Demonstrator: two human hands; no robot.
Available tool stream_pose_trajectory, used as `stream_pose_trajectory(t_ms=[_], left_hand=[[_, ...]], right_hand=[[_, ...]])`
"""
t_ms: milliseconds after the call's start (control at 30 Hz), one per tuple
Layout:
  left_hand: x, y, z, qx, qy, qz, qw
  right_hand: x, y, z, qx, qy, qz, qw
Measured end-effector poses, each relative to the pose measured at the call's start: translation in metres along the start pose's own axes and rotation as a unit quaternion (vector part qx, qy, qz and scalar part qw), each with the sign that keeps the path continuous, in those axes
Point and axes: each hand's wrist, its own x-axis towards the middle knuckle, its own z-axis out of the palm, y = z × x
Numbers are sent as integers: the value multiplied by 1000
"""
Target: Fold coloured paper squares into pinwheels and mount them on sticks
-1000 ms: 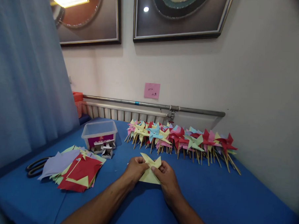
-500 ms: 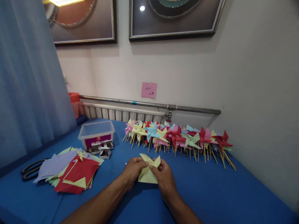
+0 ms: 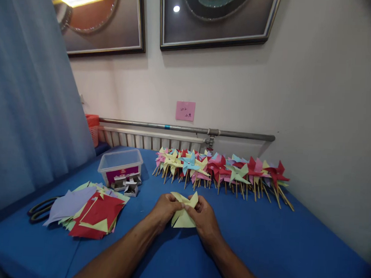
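A pale yellow paper pinwheel [image 3: 184, 219], partly folded, is held between my two hands above the blue-covered table. My left hand [image 3: 165, 210] pinches its left side, with the thumb pressed near the middle. From the other side my right hand [image 3: 204, 218] grips the sheet, its thumb also close to the centre. Two corners of the paper point up and away from me, while the lower part spreads flat. The fingers behind the paper are hidden.
Finished pinwheels [image 3: 217, 169] on wooden sticks lie in a long row at the back. To the left are a stack of coloured paper [image 3: 91, 212], black-handled scissors [image 3: 40, 210], a clear plastic tub [image 3: 120, 157] and small open boxes of pins [image 3: 131, 188]. A blue curtain [image 3: 30, 87] hangs at the left.
Both thumbs have come slightly closer together at the middle of the paper, and its upper left corner has shifted a little left. Both hands keep their hold.
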Motion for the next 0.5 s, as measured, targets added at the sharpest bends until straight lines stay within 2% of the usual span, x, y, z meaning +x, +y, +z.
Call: stream_pose_trajectory(t_ms=[100,200,267,333,400,500], left_hand=[[2,-2,0,-7,3,0,1000],[7,-5,-1,-16,43,0,999],[10,-5,-3,-31,70,2,997],[13,-4,-5,-52,94,6,994],[15,-1,-8,-75,113,14,991],[14,2,-9,-100,124,21,987]], right_hand=[[2,2,0,6,-8,-2,1000],[1,1,-1,6,-12,-13,1000],[-2,-1,-2,-26,11,-35,999],[-9,-5,-3,-101,38,-81,991],[-16,-8,-4,-201,19,-155,967],[-25,-8,-1,-321,-30,-266,908]])
